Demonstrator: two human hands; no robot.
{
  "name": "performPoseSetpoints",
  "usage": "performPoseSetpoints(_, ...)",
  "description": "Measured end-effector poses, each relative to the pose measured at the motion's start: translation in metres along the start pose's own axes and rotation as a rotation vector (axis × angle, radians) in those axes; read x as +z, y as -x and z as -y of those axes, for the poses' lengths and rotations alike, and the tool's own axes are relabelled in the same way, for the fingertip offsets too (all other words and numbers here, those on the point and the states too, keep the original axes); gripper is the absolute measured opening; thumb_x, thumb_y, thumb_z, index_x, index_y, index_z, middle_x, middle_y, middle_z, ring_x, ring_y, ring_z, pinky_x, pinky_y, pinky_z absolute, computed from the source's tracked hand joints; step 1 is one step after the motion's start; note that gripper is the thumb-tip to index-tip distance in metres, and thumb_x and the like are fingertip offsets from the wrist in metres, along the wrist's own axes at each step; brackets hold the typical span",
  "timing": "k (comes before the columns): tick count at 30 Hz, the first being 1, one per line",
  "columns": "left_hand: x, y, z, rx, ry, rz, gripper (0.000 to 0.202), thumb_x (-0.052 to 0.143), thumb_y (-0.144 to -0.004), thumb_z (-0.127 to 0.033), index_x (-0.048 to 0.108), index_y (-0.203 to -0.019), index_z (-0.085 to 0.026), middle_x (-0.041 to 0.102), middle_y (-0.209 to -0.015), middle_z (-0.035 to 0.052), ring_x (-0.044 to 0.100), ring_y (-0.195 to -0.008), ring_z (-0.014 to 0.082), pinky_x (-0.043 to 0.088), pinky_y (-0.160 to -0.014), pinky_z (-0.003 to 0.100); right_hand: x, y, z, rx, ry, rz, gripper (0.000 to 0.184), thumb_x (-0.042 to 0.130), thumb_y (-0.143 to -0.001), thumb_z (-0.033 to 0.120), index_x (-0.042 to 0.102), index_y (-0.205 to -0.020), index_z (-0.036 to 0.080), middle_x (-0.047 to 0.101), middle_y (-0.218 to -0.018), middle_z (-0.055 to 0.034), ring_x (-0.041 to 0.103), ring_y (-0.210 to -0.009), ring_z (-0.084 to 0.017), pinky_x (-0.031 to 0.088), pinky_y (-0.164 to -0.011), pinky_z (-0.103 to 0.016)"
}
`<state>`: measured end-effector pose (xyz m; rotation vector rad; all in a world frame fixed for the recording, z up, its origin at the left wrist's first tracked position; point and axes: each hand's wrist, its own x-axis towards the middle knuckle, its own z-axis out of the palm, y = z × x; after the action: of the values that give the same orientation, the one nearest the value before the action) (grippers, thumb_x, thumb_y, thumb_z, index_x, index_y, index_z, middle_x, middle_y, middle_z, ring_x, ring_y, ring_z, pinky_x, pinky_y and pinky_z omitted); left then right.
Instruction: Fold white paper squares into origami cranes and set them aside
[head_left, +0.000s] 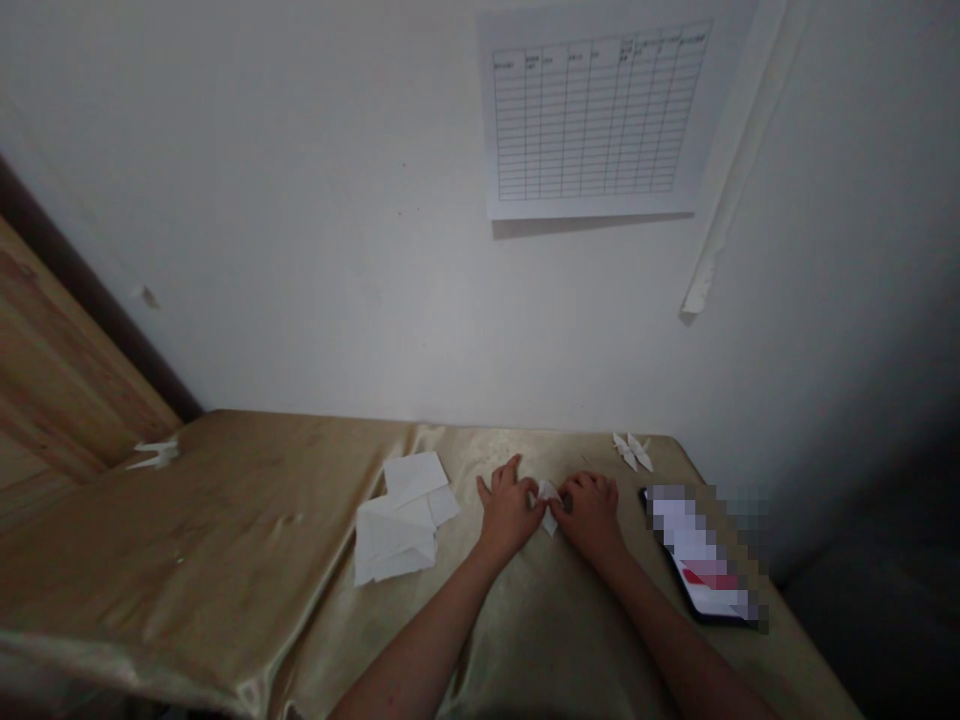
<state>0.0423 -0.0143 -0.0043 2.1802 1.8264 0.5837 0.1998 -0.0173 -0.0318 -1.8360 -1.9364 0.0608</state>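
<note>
A small folded piece of white paper (pixel 549 522) lies between my two hands, low over the gold cloth. My left hand (pixel 511 508) pinches its left side with thumb and index finger, the other fingers raised and spread. From the right, my right hand (pixel 592 512) pinches the opposite side, its remaining fingers curled. The fingertips cover part of the folds. Left of my left hand is a loose stack of white paper sheets (pixel 397 530). Folded paper cranes (pixel 634 451) sit beyond my right hand, near the table's back right corner.
A phone (pixel 705 560), its screen blurred out, lies right of my right hand. Gold cloth (pixel 225 530) with raised wrinkles covers the table. More white folded paper (pixel 156 455) rests at the far left. The wall behind carries a printed table sheet (pixel 596 120).
</note>
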Motion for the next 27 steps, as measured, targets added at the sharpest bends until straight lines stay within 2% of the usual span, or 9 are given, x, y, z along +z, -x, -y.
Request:
performPoseSetpoints(3, 0.002, -0.001, 0.000, -0.023, 0.007, -0.002, 0.018, 0.073, -0.086, -0.037, 0.076, -0.101, -0.027, 0.042, -0.164, 0.0067, 0.037, -0.150, 0.0346, 0.014, -0.122, 0.073, -0.001, 0.000, 0.001, 0.021, 0.013, 0.002, 0.017, 0.069, -0.088, 0.039, 0.075, -0.088, 0.023, 0.070, -0.110, -0.0106, 0.053, -0.114, -0.033, 0.029, -0.107, -0.051)
performPoseSetpoints(14, 0.003, -0.004, -0.006, -0.076, 0.002, -0.018, 0.023, 0.067, -0.085, -0.029, 0.076, -0.106, -0.027, 0.049, -0.159, 0.0081, 0.041, -0.147, 0.0328, 0.014, -0.122, 0.074, 0.002, 0.000, 0.006, 0.068, 0.032, -0.021, 0.018, 0.066, -0.089, 0.036, 0.074, -0.098, 0.022, 0.069, -0.112, -0.0113, 0.054, -0.113, -0.032, 0.030, -0.107, -0.048)
performPoseSetpoints(19, 0.005, -0.005, -0.005, -0.076, -0.014, -0.008, 0.025, 0.066, -0.085, -0.030, 0.076, -0.108, -0.029, 0.049, -0.158, 0.0049, 0.040, -0.146, 0.0337, 0.013, -0.122, 0.074, 0.004, -0.002, 0.003, 0.060, 0.031, 0.005, 0.018, 0.065, -0.090, 0.034, 0.075, -0.101, 0.024, 0.068, -0.114, -0.0107, 0.054, -0.113, -0.031, 0.029, -0.108, -0.050)
performPoseSetpoints(23, 0.004, -0.007, 0.001, -0.078, -0.006, -0.017, 0.025, 0.068, -0.086, -0.032, 0.077, -0.110, -0.033, 0.050, -0.158, 0.0023, 0.039, -0.146, 0.0334, 0.012, -0.121, 0.075, 0.005, -0.005, -0.005, 0.010, -0.043, 0.044, 0.019, 0.064, -0.091, 0.032, 0.076, -0.105, 0.025, 0.069, -0.115, -0.0082, 0.055, -0.116, -0.028, 0.029, -0.110, -0.046)
performPoseSetpoints(27, 0.000, -0.009, 0.009, -0.060, 0.032, -0.008, 0.023, 0.069, -0.088, -0.036, 0.079, -0.108, -0.037, 0.053, -0.155, 0.0007, 0.039, -0.146, 0.0326, 0.010, -0.121, 0.075, -0.001, -0.007, -0.016, -0.102, -0.124, 0.124, 0.026, 0.072, -0.086, 0.041, 0.076, -0.107, 0.027, 0.068, -0.118, -0.0068, 0.055, -0.118, -0.027, 0.031, -0.111, -0.044)
